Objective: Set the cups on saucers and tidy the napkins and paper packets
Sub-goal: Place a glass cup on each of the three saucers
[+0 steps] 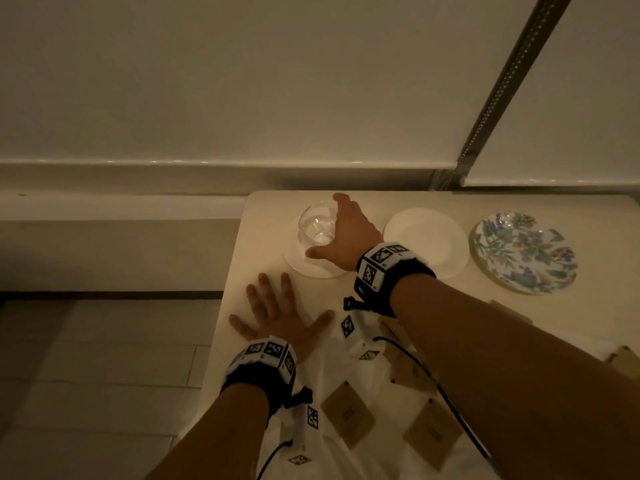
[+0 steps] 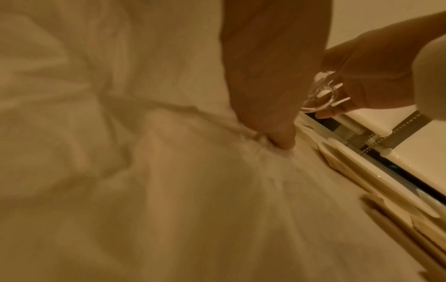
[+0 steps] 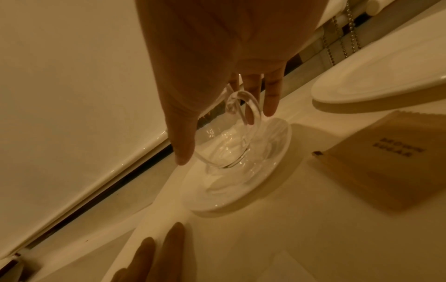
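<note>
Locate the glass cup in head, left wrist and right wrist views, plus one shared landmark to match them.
Head: glass cup at the table's far left, on a white saucer, under the right hand.
Left wrist: only its clear handle shows, upper right, by the right hand.
Right wrist: centre frame, cup on the saucer, handle facing the camera.
Shared landmark: the beaded blind chain, also at and.

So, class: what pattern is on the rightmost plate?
The rightmost plate has a blue, purple and green floral pattern on white, clearest in the head view.
</note>
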A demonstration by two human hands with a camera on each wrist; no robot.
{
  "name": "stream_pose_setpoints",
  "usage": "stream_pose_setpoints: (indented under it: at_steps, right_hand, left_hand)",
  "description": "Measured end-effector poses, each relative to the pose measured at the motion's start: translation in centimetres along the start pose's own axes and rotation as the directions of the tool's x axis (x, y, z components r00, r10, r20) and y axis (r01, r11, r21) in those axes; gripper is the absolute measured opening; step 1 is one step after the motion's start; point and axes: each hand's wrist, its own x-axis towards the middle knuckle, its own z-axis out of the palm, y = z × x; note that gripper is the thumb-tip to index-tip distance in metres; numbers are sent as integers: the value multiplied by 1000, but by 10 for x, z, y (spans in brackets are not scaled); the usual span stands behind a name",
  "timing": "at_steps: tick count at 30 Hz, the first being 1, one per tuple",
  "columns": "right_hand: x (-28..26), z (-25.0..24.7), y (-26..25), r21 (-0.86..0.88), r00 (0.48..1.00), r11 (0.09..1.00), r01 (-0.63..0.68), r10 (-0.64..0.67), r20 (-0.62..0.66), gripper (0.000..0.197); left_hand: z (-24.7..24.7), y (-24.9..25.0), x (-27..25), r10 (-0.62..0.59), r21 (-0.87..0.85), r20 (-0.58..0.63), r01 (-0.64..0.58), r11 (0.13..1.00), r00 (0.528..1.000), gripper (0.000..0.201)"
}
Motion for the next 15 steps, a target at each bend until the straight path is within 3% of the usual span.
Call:
stream_pose_setpoints:
  at_steps: [3, 5, 10, 13, 15]
  right_hand:
    - [-16, -8, -2, -21, 999, 999, -29, 29, -14, 124]
    - [-37, -20, 1, 28, 997, 998, -61, 62, -50, 118]
    - [-121, -82, 48, 183, 957, 973, -142, 182, -226, 71]
    - [-190, -127, 93, 198, 920, 966, -165, 224, -322, 50]
    - [-236, -156, 128, 161, 895, 965, -206, 252, -368, 42]
  left_hand:
    - [-1, 4, -1, -16, 34, -19, 17, 999, 1000, 125]
    - [-1, 6, -4, -20, 59, -26, 21, 998, 999, 124]
    - [1, 1, -2, 1, 88, -72, 5, 996, 997, 111]
    - [-9, 5, -9, 57, 35, -134, -52, 998, 989, 99]
    - [-24, 10, -14, 73, -7, -184, -75, 997, 980, 101]
